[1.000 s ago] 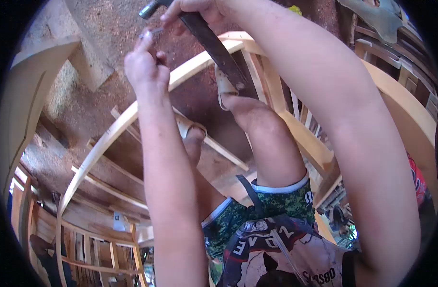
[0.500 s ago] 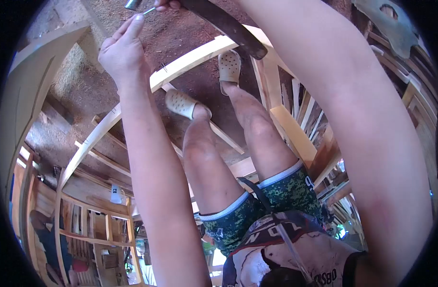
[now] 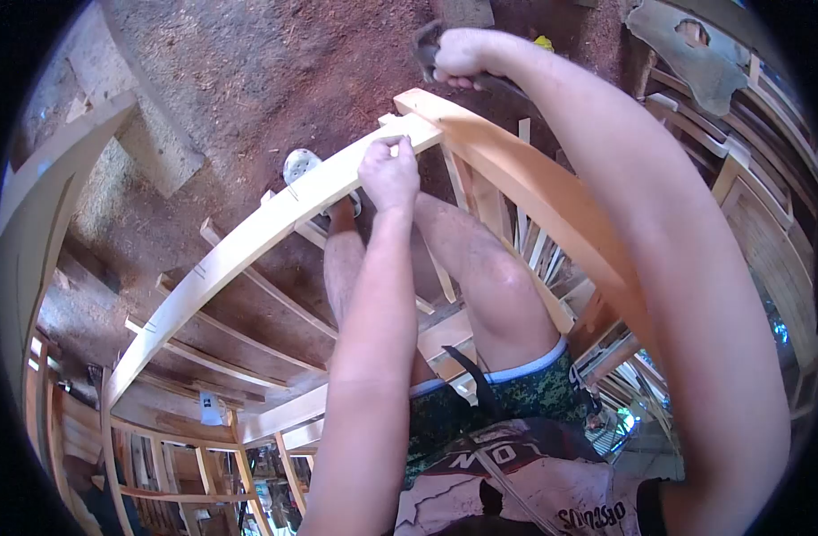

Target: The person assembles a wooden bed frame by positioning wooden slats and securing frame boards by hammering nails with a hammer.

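The left hand (image 3: 389,177) has been brought to the curved beam (image 3: 248,230), fingers (image 3: 407,159) pinched narrow, contents unclear. The hammer (image 3: 428,50) is gripped, now apart, in the right hand (image 3: 463,55).

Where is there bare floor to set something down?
Most room: the ground beyond the curved beam, between the wide board and the right hand, except around one shoe. Crowded: the near side of the beam, with legs and wooden strips.

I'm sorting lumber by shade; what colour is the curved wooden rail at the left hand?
The rail is pale yellow, seen in the head view.
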### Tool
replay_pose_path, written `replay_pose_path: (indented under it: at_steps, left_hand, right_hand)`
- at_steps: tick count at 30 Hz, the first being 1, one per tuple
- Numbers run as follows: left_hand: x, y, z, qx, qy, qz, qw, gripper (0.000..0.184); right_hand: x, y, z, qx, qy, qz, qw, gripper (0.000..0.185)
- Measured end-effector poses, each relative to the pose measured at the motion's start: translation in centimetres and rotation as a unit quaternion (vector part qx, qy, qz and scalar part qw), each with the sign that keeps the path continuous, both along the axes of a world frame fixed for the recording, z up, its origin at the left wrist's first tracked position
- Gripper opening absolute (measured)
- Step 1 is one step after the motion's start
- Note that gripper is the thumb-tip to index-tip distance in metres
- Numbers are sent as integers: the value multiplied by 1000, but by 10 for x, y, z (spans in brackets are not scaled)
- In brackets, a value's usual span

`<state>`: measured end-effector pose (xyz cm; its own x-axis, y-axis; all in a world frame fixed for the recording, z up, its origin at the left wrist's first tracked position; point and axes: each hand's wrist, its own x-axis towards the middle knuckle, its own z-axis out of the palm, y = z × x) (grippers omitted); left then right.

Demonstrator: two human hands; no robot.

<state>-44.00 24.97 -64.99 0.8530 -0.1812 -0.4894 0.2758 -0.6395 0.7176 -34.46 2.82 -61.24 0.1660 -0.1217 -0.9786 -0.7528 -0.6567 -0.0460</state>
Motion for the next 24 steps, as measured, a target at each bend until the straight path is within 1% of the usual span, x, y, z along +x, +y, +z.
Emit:
replay_pose_path:
  at_steps: [1,2,3,5,7,8,11,13,15,17,21,22,24]
  left_hand:
    - [-12,-4,-4,13,38,-7,999,14]
    - [-22,-8,-11,30,44,-50,997,14]
    - [-26,-14,-12,30,71,-66,995,14]
    - [-42,-26,-32,19,25,-105,994,13]
    - [-47,-39,-40,20,38,-129,991,14]
    - [-49,-44,-40,22,51,-146,988,15]
    - [-48,-52,-41,26,44,-156,986,14]
    - [-43,-53,-44,47,50,-180,981,13]
    - [-39,-54,-46,65,55,-204,975,13]
    - [-35,-53,-48,49,65,-209,975,13]
    - [-35,-49,-56,23,54,-214,975,15]
    - [-35,-48,-57,18,53,-213,975,15]
    - [-34,-47,-57,14,57,-216,975,15]
  right_hand:
    - [-7,-6,-8,14,22,28,999,18]
    - [-18,-11,-16,17,32,28,999,17]
    - [-28,-14,-29,8,38,2,999,16]
    - [-40,-13,-49,-8,34,76,996,21]
    - [-60,-10,-72,-32,-43,109,993,25]
    - [-68,-9,-84,-37,-33,92,994,32]
    - [-84,-3,-98,-48,-25,76,996,37]
    - [-82,0,-96,-35,24,57,997,49]
    - [-83,4,-97,-33,28,44,998,49]
    - [-84,7,-103,-32,53,47,997,50]
    - [-78,15,-101,-62,59,25,996,40]
    - [-76,17,-102,-62,58,20,996,40]
    - [-76,20,-103,-49,73,48,995,39]
